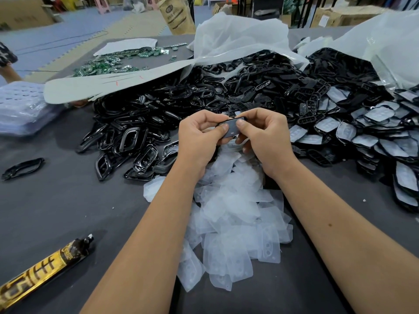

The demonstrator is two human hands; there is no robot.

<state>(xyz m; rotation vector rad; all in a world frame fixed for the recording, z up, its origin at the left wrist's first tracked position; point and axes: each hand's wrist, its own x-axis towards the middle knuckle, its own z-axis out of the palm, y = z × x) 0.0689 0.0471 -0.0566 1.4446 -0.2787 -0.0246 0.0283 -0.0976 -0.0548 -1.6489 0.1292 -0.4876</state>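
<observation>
The dark grey table (56, 211) carries everything in loose heaps. Beyond the hands and off to their left spreads the heap of black plastic frames (140, 123). To their right lies the pile of fitted shells (374, 141), each showing a pale pad face. Directly beneath the wrists and forearms runs the drift of translucent silicone pads (231, 218).

The left hand (199, 137) and the right hand (265, 134) meet above the far end of that drift, knuckles close together, and share one small black key-fob shell (232, 130). Each hand pinches it, with the thumb on the facing side and curled fingers behind. The left thumb (223, 127) and the right thumb (241, 123) sit side by side on its upper part, so the shell lies squarely between the two palms, clear of the table.

The shell looks light and stiff, a thin moulded piece with a smooth face that is probably slick under dry fingers. Its narrow rim would likely flex or crack if twisted. It is best held by the long edges, leaving the thumbs free to press the centre. Whether a pad is already seated inside it cannot be told. The pads themselves look soft, floppy and inclined to cling to one another.
</observation>
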